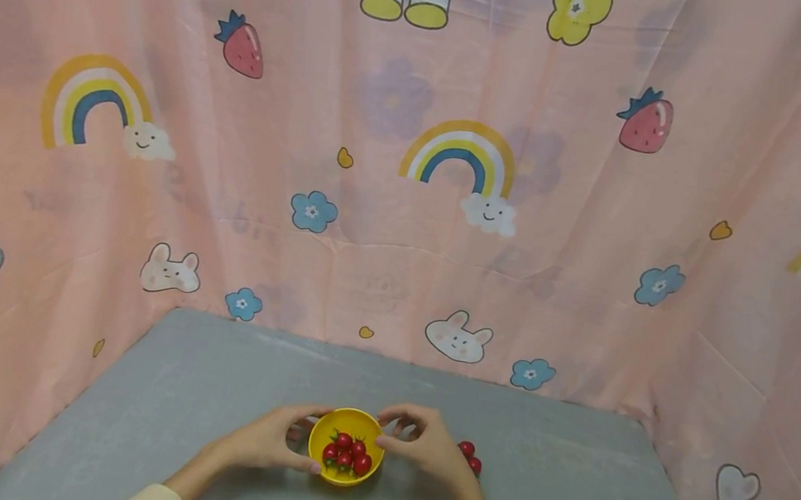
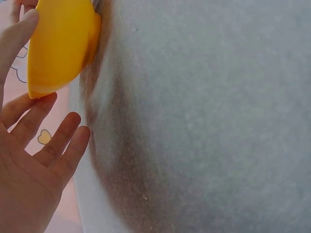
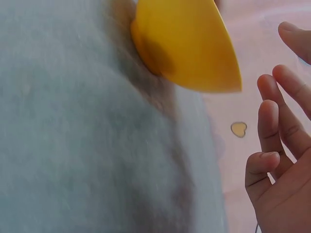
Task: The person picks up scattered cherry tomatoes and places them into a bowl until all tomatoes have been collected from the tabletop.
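Observation:
A yellow bowl (image 1: 342, 479) with several small red tomatoes (image 1: 344, 453) in it, some with green stems, is between the two hands near the table's front. My left hand (image 1: 276, 437) holds it from the left; in the left wrist view the thumb and the first fingertips meet the bowl (image 2: 60, 48), while the other fingers spread loose. On the opposite side is my right hand (image 1: 425, 443), its fingers loosely bent. The right wrist view has a small gap between the fingertips (image 3: 267, 82) and the bowl's rim.
More red tomatoes (image 1: 468, 448) lie on the grey table (image 1: 243, 368) beyond the right wrist, partly hidden by it. A pink patterned curtain (image 1: 367, 279) closes off the back and both sides.

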The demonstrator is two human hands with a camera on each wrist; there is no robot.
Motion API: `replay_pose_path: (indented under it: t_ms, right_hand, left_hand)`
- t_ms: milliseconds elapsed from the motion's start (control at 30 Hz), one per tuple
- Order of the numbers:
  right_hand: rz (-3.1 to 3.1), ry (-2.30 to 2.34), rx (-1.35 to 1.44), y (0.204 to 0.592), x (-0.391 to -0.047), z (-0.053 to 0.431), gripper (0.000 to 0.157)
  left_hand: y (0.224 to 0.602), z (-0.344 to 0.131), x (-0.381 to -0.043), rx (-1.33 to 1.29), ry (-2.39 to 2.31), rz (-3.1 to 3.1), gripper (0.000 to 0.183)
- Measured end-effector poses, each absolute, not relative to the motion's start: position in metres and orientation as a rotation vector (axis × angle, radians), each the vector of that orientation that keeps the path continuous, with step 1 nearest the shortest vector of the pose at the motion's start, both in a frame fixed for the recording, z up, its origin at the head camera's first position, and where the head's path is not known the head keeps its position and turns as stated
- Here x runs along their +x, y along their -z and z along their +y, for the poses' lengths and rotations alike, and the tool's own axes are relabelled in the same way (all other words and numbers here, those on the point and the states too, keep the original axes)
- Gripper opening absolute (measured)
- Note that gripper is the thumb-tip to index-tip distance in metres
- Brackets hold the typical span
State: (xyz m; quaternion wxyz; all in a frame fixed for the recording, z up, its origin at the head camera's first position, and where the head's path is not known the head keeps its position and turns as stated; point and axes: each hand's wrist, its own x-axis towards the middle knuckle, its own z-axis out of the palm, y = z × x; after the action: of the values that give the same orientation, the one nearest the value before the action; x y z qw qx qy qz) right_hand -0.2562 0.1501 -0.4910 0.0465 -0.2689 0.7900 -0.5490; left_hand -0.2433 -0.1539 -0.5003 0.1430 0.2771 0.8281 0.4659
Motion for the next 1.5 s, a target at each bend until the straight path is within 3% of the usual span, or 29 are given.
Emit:
replay_pose_path:
  t_ms: [733,1000,1500]
  right_hand:
    - [2.657,1.600,-0.787,0.502,-0.261,0.233,0.029]
    - [2.739,1.557,-0.638,0.507,-0.258,0.261,0.037]
    - [2.859,1.360,-0.505,0.518,-0.264,0.278,0.045]
  left_hand:
    - [0.499,-0.155,-0.243,0.775,-1.330,2.394,0.074]
    - [0.500,-0.155,-0.242,0.800,-1.337,2.381,0.074]
    - [0.502,-0.156,-0.243,0.788,-1.351,2.384,0.073]
